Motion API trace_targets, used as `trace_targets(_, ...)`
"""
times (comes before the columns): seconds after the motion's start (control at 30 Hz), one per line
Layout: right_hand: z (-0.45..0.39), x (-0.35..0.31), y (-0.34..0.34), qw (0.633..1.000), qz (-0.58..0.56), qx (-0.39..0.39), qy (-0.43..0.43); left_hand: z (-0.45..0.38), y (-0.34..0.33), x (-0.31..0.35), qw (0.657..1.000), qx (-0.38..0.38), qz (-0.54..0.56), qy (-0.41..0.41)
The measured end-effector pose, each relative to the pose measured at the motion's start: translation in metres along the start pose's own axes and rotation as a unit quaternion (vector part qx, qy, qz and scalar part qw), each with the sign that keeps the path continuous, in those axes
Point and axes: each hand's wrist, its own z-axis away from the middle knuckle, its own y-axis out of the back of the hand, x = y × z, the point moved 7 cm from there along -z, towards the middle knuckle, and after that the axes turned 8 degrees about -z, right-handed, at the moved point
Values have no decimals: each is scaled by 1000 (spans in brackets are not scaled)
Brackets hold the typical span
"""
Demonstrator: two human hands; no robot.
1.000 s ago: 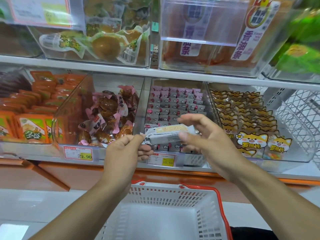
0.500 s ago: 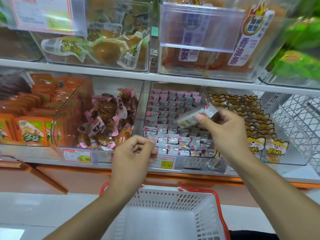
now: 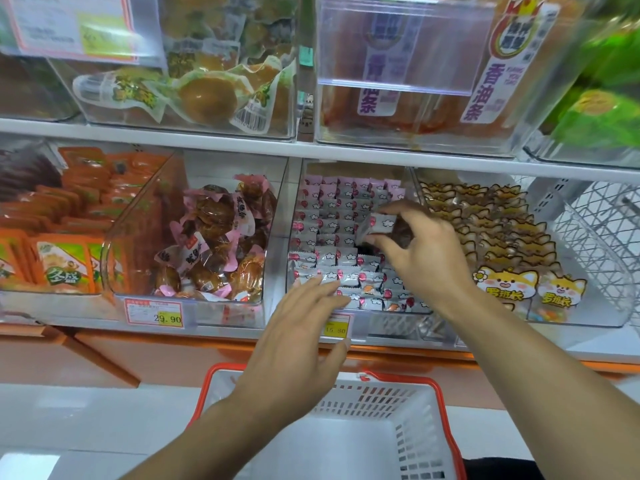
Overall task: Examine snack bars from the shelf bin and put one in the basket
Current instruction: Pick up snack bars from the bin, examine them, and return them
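Snack bar (image 3: 379,225) in grey-and-pink wrapper sits pinched between the thumb and fingers of my right hand (image 3: 424,252), tilted, just above the rows of matching bars in the clear shelf bin (image 3: 346,237). That bin stands on the lower shelf (image 3: 242,332), between a bin of pink-wrapped brown snacks (image 3: 211,240) and a bin of cat-face packets (image 3: 498,237). My left hand (image 3: 299,336) is spread wide, palm down, holding nothing; its fingertips (image 3: 325,284) reach over the front edge of the bar bin, and I cannot tell whether they touch the front-row bars. A yellow price tag (image 3: 335,329) on the shelf's front edge shows just beside that hand. Below the shelf edge, under both forearms, the white basket (image 3: 420,441) with a red rim hangs, with no bar showing in what I see of it.
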Motion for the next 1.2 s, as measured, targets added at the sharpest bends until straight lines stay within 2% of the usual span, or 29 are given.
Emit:
trace_targets(0.17,-6,-10,-11,996,70,-32,50,0,-2,0,1000,-5,-5,-6)
trace_targets(0.37,-9,-3,-18,995,86,-52,26,1,-2,1,1000,-17,-7,-23)
trace_targets(0.43,-10,1,-25,978,179,-98,32,2,-2,1,1000,-16,-6,-23)
trace_targets(0.5,-8,5,-36,944,294,-142,50,1,-2,2,1000,-16,-4,-24)
trace_targets(0.57,-8,5,-40,937,317,-137,51,1,-3,2,1000,-18,-4,-23)
trace_targets(0.67,-12,-1,-43,961,254,-100,34,2,-3,2,1000,-15,-5,-22)
trace_targets(0.83,-16,8,-61,964,223,-143,-13,2,-4,0,999,-19,-10,-26)
trace_targets(0.97,-21,7,-60,970,200,-131,-35,0,-3,0,999,-13,-3,-31)
trace_targets(1.1,-22,-2,-46,997,31,-35,-60,2,1,-1,1000,-1,7,-29)
trace_targets(1.2,-21,-8,-24,987,-116,76,-82,1,11,-2,999,30,31,-13)
